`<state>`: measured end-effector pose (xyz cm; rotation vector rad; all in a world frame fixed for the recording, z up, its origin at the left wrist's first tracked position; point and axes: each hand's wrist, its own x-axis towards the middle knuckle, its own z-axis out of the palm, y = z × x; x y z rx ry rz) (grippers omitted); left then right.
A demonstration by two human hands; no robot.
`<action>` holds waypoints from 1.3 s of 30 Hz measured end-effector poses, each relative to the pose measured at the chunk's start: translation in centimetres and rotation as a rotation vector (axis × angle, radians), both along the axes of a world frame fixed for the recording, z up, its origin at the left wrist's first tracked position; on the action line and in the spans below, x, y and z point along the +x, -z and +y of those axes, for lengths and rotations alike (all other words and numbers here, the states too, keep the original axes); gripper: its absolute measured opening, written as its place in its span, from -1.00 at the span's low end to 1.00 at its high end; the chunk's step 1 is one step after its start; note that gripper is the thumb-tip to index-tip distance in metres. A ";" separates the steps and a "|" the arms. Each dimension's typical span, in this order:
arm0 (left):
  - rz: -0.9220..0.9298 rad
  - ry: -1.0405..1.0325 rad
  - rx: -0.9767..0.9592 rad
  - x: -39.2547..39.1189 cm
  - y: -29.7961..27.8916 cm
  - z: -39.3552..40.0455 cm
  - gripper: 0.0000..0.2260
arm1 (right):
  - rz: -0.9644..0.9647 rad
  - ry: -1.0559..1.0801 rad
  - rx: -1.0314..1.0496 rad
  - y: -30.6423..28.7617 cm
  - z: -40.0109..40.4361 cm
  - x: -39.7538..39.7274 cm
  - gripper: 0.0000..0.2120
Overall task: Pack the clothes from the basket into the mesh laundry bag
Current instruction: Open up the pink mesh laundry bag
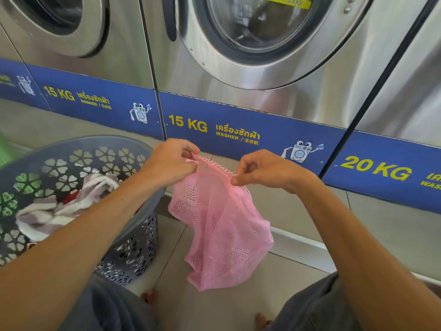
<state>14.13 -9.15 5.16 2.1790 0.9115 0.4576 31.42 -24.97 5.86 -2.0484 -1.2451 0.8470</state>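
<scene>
**Here, two hands stretch the mouth of a pink mesh bag before a row of washers**

Behind the grip, filling the upper field, stands a row of stainless front-loading washing machines point(274, 75); the one directly beyond the hands shows its round glass door point(260, 22). A blue label strip point(238, 130) runs along the machines' bases just behind the hands, marked "15 KG" and, farther to the right of the grip, "20 KG", each with a small cartoon washer. Below the grip lies a tiled floor point(226, 306).

To the left of the grip, touching the left forearm, stands a grey plastic laundry basket point(140, 237) with flower-shaped cut-outs in its wall. Inside it lie the clothes point(62, 209): a grey-and-white striped garment uppermost, with a trace of red fabric beneath.

Hanging from the grip is the pink mesh laundry bag point(222, 230), limp and clear of the floor, just right of the basket; whether it holds anything cannot be told.

The left hand point(171, 163) and the right hand point(267, 170) each pinch the bag's top edge between thumb and curled fingers, one at either end, so that the rim point(214, 164) runs taut between them. Beneath the grip, the person's knees in dark trousers and bare toes appear at the lower edge.
</scene>
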 end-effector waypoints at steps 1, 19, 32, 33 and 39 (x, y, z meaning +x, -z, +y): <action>-0.007 -0.018 0.003 0.0 0.0 0.1 -0.70 | 0.014 0.000 -0.004 -0.1 0.0 0.0 -0.78; -0.158 -0.128 0.270 0.7 -0.4 -0.2 -0.81 | 0.084 -0.004 0.062 -1.4 0.2 -1.8 -0.54; 0.152 0.295 -0.093 0.7 0.2 -2.3 -0.47 | -0.232 0.301 0.093 0.0 0.6 0.8 -0.80; 0.238 0.348 0.013 0.7 0.5 -2.3 -0.54 | -0.100 0.294 0.114 -0.2 0.6 0.6 -0.77; 0.302 0.208 0.180 1.0 0.0 -1.7 -0.76 | 0.103 0.188 0.196 -0.8 1.0 -0.7 -0.79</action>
